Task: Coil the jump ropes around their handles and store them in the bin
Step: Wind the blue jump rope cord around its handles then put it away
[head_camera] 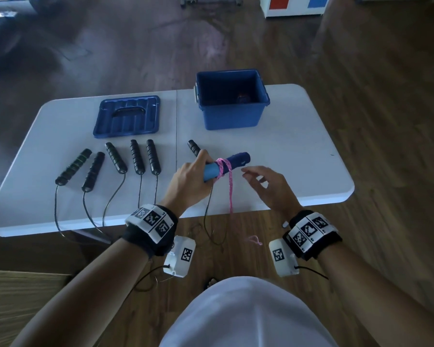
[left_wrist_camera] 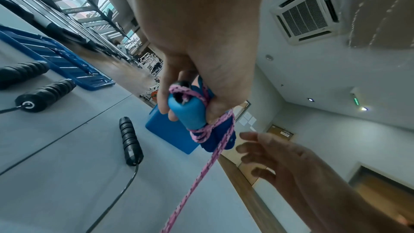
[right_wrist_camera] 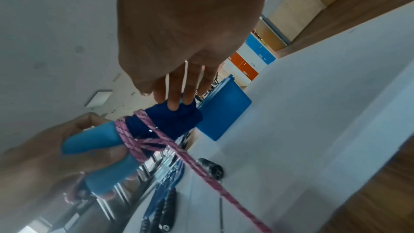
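My left hand [head_camera: 196,176] grips the light-blue ends of a pair of blue jump-rope handles [head_camera: 236,160] held together above the table's near edge. A pink rope [head_camera: 229,189] is wound a few turns around their middle, and its free length hangs down past the table edge toward the floor. In the left wrist view the same handles [left_wrist_camera: 190,112] sit in my fingers with the pink rope [left_wrist_camera: 208,162] trailing down. My right hand [head_camera: 263,182] hovers open just right of the handles, holding nothing; its fingertips [right_wrist_camera: 173,105] are close to the dark-blue end. The open blue bin [head_camera: 232,116] stands behind.
Several black jump-rope handles [head_camera: 138,156] lie in a row on the white table [head_camera: 298,159], their thin black cords hanging over the near edge. One black handle [head_camera: 193,146] lies just behind my left hand. The blue bin lid [head_camera: 127,116] lies at the back left.
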